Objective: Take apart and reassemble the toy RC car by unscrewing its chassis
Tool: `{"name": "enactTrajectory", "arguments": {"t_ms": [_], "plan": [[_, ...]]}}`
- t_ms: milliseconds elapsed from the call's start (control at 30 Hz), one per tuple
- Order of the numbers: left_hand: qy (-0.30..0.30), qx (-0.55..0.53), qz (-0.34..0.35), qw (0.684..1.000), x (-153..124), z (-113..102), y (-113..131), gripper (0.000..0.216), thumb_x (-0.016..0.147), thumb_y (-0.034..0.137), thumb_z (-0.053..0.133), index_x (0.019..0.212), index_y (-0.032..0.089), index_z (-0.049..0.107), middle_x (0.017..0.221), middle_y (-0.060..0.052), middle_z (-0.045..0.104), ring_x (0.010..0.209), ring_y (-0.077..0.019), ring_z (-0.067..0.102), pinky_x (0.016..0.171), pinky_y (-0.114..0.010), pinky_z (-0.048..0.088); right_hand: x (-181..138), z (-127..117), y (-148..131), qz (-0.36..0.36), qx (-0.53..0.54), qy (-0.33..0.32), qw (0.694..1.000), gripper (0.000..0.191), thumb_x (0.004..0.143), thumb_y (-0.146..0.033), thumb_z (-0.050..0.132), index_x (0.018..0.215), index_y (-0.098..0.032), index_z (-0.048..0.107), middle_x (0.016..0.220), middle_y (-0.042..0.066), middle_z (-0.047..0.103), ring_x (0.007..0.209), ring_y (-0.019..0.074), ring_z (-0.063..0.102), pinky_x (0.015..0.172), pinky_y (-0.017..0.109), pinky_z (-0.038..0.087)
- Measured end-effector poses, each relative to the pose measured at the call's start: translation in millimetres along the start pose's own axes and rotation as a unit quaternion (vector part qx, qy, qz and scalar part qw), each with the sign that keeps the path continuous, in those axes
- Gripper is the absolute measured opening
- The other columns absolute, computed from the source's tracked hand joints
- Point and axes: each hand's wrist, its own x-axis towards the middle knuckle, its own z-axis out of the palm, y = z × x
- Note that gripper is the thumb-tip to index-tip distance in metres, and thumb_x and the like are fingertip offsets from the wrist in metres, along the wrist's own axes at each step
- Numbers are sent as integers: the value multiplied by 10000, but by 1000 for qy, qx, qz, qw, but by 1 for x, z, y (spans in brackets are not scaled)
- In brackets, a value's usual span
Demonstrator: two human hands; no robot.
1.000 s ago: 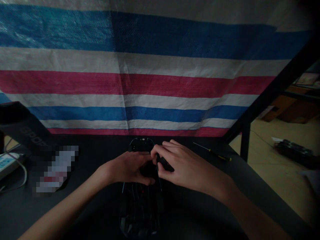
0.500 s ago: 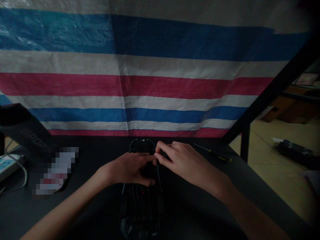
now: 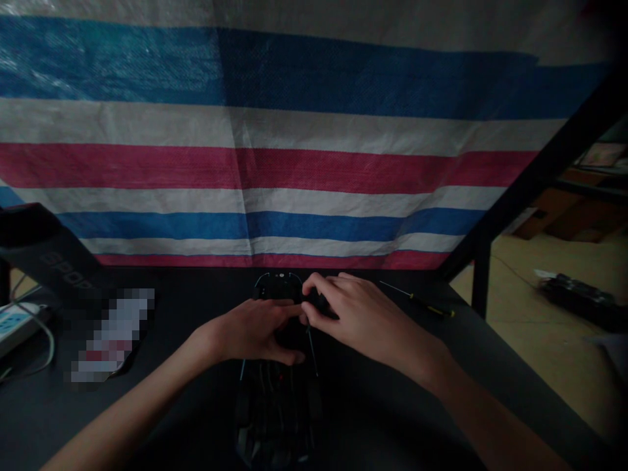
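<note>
Your left hand (image 3: pixel 252 328) lies across the middle of a dark car-like object (image 3: pixel 277 409), thumb and fingers spread apart over it; you can't be told from here whether they grip it. Your right hand (image 3: pixel 356 317) is bent at the object's right edge, its thumb and index finger curled close by your left fingertips, and it's too dark to tell whether they pinch anything. The object lies lengthwise on the black table (image 3: pixel 377 405), in front of you. To your right rests a screwdriver (image 3: pixel 426 304) with a black and yellow handle; to your left are a blurred-out item (image 3: pixel 115 333), a dark container (image 3: pixel 56 258) and a white power strip (image 3: pixel 19 324). Behind everything hangs a striped sheet (image 3: pixel 294 170).
</note>
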Motion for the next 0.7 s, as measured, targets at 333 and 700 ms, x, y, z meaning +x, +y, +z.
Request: {"name": "enactTrajectory", "arguments": {"t_ms": [333, 700], "plan": [[-2, 3, -5, 1000, 0, 0, 0, 495, 863, 480, 761, 1265, 208, 667, 1279, -93, 722, 1026, -260, 717, 849, -343, 518, 1, -6, -1, -8, 57, -35, 998, 152, 1048, -315, 542, 1138, -240, 638, 999, 37, 740, 980, 221, 690, 920, 391, 506], [7, 16, -2, 1000, 1, 2, -3, 492, 866, 520, 748, 1242, 212, 678, 1189, -76, 737, 985, -249, 715, 856, -336, 508, 4, -5, 0, -17, 68, -43, 997, 130, 1044, -291, 535, 1086, -246, 649, 911, 18, 726, 884, 195, 679, 843, 349, 490]]}}
